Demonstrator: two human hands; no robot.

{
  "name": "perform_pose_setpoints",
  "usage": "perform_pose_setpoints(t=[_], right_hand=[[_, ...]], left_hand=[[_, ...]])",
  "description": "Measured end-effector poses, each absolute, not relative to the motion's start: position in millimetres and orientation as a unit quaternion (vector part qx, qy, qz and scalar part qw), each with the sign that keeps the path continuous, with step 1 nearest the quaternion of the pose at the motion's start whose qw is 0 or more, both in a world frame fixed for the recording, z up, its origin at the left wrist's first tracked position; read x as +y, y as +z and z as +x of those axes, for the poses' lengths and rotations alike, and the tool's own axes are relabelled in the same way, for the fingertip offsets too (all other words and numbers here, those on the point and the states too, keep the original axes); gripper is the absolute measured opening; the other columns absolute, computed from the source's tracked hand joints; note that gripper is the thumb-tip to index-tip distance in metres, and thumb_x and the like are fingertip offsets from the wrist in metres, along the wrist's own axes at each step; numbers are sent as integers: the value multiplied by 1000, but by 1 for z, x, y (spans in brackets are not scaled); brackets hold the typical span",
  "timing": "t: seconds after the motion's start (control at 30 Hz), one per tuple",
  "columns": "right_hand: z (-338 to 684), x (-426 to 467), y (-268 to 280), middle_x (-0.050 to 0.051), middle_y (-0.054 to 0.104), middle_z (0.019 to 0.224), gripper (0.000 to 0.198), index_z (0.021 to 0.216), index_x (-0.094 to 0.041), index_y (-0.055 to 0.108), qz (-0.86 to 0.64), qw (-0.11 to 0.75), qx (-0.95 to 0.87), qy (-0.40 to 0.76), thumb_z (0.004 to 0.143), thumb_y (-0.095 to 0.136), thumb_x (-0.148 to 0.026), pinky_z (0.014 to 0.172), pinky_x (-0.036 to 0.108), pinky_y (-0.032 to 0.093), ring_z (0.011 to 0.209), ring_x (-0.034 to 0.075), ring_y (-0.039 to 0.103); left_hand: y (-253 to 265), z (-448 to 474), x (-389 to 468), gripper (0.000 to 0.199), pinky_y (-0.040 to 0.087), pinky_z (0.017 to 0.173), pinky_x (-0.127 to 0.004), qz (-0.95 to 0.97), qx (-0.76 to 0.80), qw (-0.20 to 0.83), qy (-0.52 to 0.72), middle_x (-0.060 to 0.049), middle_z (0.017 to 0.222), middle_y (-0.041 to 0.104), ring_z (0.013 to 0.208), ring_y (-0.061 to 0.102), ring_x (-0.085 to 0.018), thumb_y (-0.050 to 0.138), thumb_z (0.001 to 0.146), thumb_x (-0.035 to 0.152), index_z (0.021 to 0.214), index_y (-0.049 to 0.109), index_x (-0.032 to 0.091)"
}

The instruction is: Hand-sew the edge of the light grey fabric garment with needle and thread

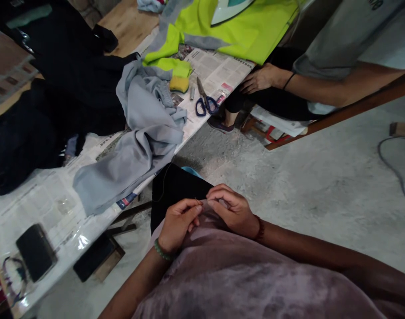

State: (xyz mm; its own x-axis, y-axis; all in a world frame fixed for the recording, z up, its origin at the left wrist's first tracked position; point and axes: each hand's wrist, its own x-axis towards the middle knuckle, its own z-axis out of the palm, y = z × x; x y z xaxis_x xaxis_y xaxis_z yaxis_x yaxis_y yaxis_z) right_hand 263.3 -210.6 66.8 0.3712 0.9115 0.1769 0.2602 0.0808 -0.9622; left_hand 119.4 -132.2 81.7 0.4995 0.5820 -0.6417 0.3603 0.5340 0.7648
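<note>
Both my hands are close together over my lap, at the upper edge of the mauve mottled shirt (218,257). My left hand (180,223), with a green bead bracelet, is closed in a pinch. A thin needle (197,200) shows at its fingertips, and fine dark thread (163,186) hangs between the table edge and this hand. My right hand (233,210), wearing a dark red bracelet, has its thumb and forefinger pinched at the shirt's edge, with cloth showing inside the curled fingers. The fingertips of the two hands nearly meet.
Grey trousers (139,141), blue-handled scissors (205,99), a yellow sponge (179,84), a thread spool (192,92) and a black phone (36,251) lie on the newspaper-covered table. Dark clothes (56,102) are heaped left. An iron (229,11) rests on neon-yellow cloth (252,37). Another person's hand (260,79) is beyond.
</note>
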Motion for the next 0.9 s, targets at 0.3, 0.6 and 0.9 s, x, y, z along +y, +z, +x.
perform_pose_setpoints(t=[0.3,0.6,0.9], right_hand=[[259,-205,68,6,59,86,7,81,-17,60,-601,553,-510,271,81,54,-13,72,25,49,80,11,58],[257,-202,65,6,60,90,8,77,-17,60,-613,540,-516,258,80,54,-12,77,26,49,88,12,58],[256,-200,65,6,60,90,7,79,-17,60,-606,539,-521,268,80,54,-14,78,28,49,88,13,58]], left_hand=[[88,118,-132,29,25,36,-15,489,502,711,55,4,45,53,34,35,-3,64,69,38,83,64,13],[85,115,-129,32,23,36,-15,474,495,727,56,4,46,53,34,34,-2,64,69,40,86,65,12],[82,113,-130,25,24,37,-15,486,497,716,67,5,45,53,34,34,-2,64,70,37,81,64,14]])
